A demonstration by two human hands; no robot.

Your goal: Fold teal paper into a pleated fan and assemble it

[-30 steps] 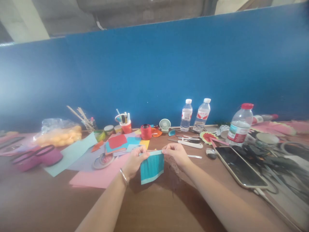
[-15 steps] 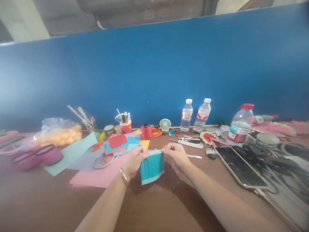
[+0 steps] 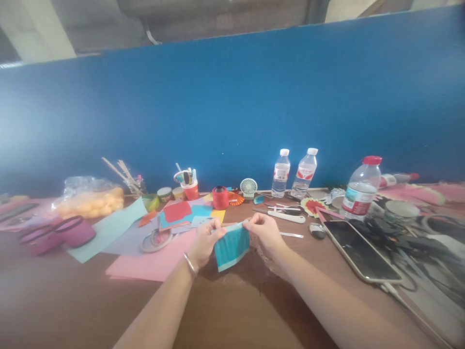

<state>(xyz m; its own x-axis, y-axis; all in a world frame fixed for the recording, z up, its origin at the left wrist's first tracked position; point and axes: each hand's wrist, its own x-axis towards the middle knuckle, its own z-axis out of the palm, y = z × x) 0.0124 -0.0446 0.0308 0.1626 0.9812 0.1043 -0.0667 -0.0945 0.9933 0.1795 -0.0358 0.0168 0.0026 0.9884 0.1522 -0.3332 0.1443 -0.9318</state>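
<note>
A teal sheet of paper (image 3: pixel 231 247) with pleat creases hangs above the brown table (image 3: pixel 72 300). My left hand (image 3: pixel 206 240) pinches its upper left corner, and a bracelet sits on that wrist. My right hand (image 3: pixel 264 230) pinches the upper right corner. The paper's lower edge swings free and tilts up to the right. Both hands hover just above the table's middle, close together.
Pink paper (image 3: pixel 152 261), light green paper (image 3: pixel 109 230) and small coloured squares (image 3: pixel 178 213) lie left. A tape roll (image 3: pixel 156 241), red spool (image 3: pixel 220 198), pen cup (image 3: pixel 189 186), small fan (image 3: pixel 248 187), three water bottles (image 3: pixel 361 191), craft knives (image 3: pixel 286 215) and a phone (image 3: pixel 361 249) crowd the back and right.
My hands have drawn a little closer together and the teal paper has tilted, its lower right corner swinging upward. Nothing else on the table moved.
</note>
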